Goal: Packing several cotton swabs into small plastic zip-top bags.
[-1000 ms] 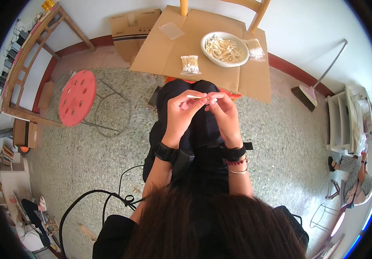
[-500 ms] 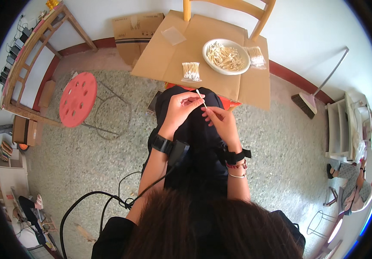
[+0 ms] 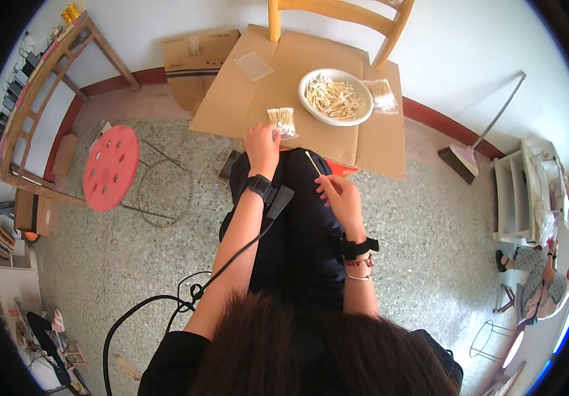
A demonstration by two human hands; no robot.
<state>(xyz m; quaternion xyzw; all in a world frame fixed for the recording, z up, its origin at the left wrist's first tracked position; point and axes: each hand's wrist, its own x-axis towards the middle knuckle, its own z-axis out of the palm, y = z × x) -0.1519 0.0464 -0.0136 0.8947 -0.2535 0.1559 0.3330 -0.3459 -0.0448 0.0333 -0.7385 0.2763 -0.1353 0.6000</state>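
Observation:
My right hand [image 3: 341, 198] pinches a single cotton swab [image 3: 313, 163] near its lower end, its white tip pointing up and to the left over my dark-clothed lap. At the near edge of the cardboard, my left hand [image 3: 262, 148] has its fingers curled at the clear bag of cotton swabs [image 3: 282, 119]. The thumb meets the bag's near edge; the other fingertips are partly hidden behind the hand. Farther right, a white bowl [image 3: 305, 105] holds a heap of loose swabs. A second bag of swabs [image 3: 381, 94] lies against its right side.
The flattened cardboard [image 3: 221, 109] covers a wooden chair [image 3: 337, 8]. A red round stool [image 3: 109, 168] stands at the left. At the right are a broom [image 3: 459, 162], a white shelf [image 3: 514, 191] and another person [image 3: 545, 280]. A black cable [image 3: 126, 310] trails from my left wrist.
My left hand has come away from the swab and moved forward and left to the bag. The right hand keeps the swab. The whole view has shifted slightly.

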